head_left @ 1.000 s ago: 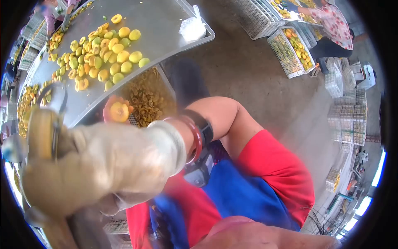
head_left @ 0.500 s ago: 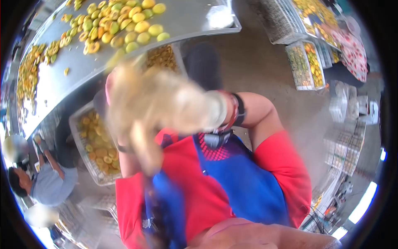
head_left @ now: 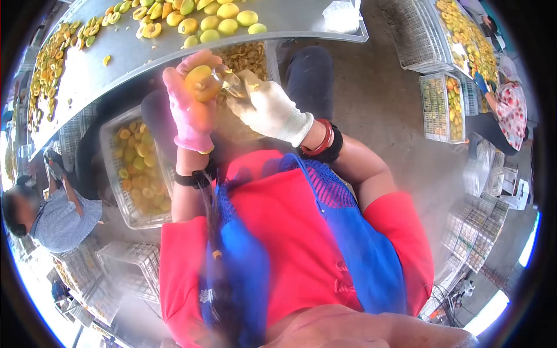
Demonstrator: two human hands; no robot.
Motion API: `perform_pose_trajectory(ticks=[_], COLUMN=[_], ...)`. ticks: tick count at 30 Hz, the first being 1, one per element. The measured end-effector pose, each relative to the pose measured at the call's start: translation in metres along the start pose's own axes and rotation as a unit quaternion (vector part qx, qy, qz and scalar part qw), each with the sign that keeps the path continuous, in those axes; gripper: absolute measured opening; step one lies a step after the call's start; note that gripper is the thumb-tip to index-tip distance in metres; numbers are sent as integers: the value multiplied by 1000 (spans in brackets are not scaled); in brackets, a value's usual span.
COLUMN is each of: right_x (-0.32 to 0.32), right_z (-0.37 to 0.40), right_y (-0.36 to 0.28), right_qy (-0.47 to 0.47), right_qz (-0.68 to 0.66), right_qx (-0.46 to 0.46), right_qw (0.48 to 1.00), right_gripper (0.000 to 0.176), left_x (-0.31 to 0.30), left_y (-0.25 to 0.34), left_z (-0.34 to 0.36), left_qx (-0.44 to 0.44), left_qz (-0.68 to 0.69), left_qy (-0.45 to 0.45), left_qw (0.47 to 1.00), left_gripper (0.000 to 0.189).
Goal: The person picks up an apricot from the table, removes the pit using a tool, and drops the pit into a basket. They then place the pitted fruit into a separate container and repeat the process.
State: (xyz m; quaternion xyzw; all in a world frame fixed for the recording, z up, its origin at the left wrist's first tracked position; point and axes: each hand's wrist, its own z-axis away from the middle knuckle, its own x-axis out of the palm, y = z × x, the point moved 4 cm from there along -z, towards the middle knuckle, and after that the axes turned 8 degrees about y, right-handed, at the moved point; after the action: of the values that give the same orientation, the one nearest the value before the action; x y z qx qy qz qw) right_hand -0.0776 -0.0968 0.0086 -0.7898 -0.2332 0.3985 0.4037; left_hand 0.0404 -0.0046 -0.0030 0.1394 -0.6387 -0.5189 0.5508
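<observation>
Head view, left to right: near side of the metal table (head_left: 119,68), a crate (head_left: 106,168) of fruit; just off the table's edge, the left hand (head_left: 192,110) (pink-gloved) cups a yellow-orange fruit (head_left: 200,81); beside it, the white-gloved right hand (head_left: 268,107) grips a shiny tool (head_left: 232,86) at the fruit.

1. Left hand (head_left: 192,110): pink glove (head_left: 194,134); black wristband (head_left: 193,179).
2. Right hand (head_left: 264,107): off-white glove (head_left: 278,118); red bangle (head_left: 326,139), black strap (head_left: 336,146).
3. Held fruit (head_left: 199,76): yellow-orange.
4. Tool (head_left: 233,85): shiny silvery.
5. Shirt (head_left: 284,232): bright red.
6. Apron (head_left: 371,255): blue, netlike pattern up top.
7. Table (head_left: 130,52): grey; fruit pile (head_left: 228,26) yellow, green, orange.
8. Crate (head_left: 119,210): whitish.
9. Person at left (head_left: 67,220): blue-grey top, fine pattern.
10. Person at right (head_left: 512,116): pale top, red blotches; blue glove (head_left: 481,82).
</observation>
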Motion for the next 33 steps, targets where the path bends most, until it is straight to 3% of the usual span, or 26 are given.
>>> perform_pose_trajectory(ticks=[5, 8, 11, 14, 15, 18, 21, 24, 31, 33], right_x=[8, 3, 8, 12, 11, 18, 20, 21, 28, 31], right_z=[3, 2, 6, 10, 9, 10, 12, 12, 16, 20], right_y=[7, -9, -4, -1, -1, 5, 7, 6, 22, 27], right_qy=[-55, -161, -148, -86, -101, -51, -72, -34, -72, -70], right_qz=[-48, -179, -186, -125, -120, -145, -104, -67, -83, -20], right_qx=[-10, 193, 201, 124, 143, 75, 130, 18, 61, 59], right_qw=[997, 951, 950, 981, 977, 985, 983, 997, 992, 996], right_gripper=[25, 24, 25, 27, 30, 34, 36, 37, 35, 35], left_x=[1, -1, 8, 17, 13, 7, 2, -1, 3, 2], left_y=[1, 3, 0, 0, -3, -16, -20, -25, -25, -24], left_z=[0, -1, 5, 10, 9, 5, 3, 3, 7, 4], left_qx=[30, 57, 52, 147, 145, 240, 232, 221, 245, 155], left_qz=[-66, -152, -107, -158, -140, -80, -85, -72, -74, -100], left_qy=[0, -26, 35, 32, 23, -47, -40, -47, -58, -21], left_qw=[997, 986, 992, 976, 979, 966, 968, 972, 965, 983], left_gripper=[70, 72, 66, 64, 50, 34, 27, 29, 32, 30])
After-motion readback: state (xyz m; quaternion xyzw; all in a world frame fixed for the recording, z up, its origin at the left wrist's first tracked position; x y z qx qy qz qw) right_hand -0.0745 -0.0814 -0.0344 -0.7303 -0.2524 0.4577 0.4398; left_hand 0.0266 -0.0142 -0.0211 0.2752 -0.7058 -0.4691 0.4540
